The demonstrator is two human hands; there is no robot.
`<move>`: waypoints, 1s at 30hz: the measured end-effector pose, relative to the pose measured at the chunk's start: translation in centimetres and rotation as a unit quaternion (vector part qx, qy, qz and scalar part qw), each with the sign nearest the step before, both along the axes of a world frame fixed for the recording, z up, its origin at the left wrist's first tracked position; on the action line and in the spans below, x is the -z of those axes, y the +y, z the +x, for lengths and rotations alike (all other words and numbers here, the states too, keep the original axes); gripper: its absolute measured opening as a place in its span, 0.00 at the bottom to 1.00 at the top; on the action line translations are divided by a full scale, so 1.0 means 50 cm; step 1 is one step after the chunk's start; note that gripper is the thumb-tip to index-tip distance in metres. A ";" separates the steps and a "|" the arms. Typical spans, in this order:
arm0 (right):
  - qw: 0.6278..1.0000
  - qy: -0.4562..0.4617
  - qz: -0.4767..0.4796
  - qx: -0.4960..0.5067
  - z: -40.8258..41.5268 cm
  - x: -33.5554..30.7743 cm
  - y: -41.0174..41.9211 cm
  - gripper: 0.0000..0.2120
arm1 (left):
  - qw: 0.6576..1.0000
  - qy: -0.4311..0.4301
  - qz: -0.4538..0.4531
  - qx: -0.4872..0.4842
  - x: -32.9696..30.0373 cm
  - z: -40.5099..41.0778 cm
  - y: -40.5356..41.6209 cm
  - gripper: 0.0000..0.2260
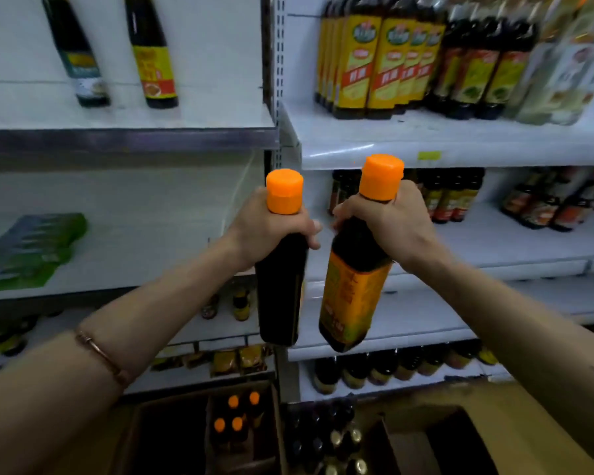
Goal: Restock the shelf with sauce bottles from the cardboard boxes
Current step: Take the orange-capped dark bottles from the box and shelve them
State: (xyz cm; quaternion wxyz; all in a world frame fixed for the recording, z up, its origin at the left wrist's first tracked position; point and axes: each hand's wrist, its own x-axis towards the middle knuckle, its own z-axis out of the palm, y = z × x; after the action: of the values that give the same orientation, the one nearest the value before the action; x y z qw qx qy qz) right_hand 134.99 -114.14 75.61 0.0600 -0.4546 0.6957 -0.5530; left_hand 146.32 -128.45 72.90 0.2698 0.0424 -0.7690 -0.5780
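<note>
I hold two dark sauce bottles with orange caps up in front of the shelves. My left hand (271, 226) grips the neck of the left bottle (279, 296), whose label faces away. My right hand (391, 224) grips the neck of the right bottle (352, 299), which tilts slightly and shows an orange-yellow label. Both bottles hang in the air in front of the white shelf (494, 248) at mid height. Below, an open cardboard box (275, 423) holds several more orange-capped bottles (235, 413).
The upper right shelf (460, 142) carries rows of yellow-labelled bottles (381, 63). Two bottles (151, 53) stand on the upper left shelf. Green packs (31, 252) lie on the middle left shelf. A second box (443, 433) sits at the lower right, with dark-capped bottles (326, 440) beside it.
</note>
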 end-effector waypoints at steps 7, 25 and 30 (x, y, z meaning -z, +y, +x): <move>0.994 0.007 -0.026 0.110 -0.067 -0.073 0.173 0.11 | 0.993 0.011 0.008 0.121 -0.096 -0.118 0.123 0.06; 0.958 0.007 -0.036 0.286 -0.363 -0.251 0.736 0.12 | 0.947 0.024 -0.026 0.320 -0.263 -0.583 0.672 0.07; 0.948 0.023 -0.043 0.315 -0.455 -0.284 0.887 0.15 | 0.943 0.035 -0.040 0.328 -0.281 -0.699 0.824 0.07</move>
State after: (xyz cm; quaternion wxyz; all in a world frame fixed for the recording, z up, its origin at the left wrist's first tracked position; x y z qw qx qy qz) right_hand 112.23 -69.78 89.82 -0.1527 -0.2271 0.7803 -0.5624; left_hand 111.36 -87.26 86.95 0.0935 -0.2434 -0.7527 -0.6046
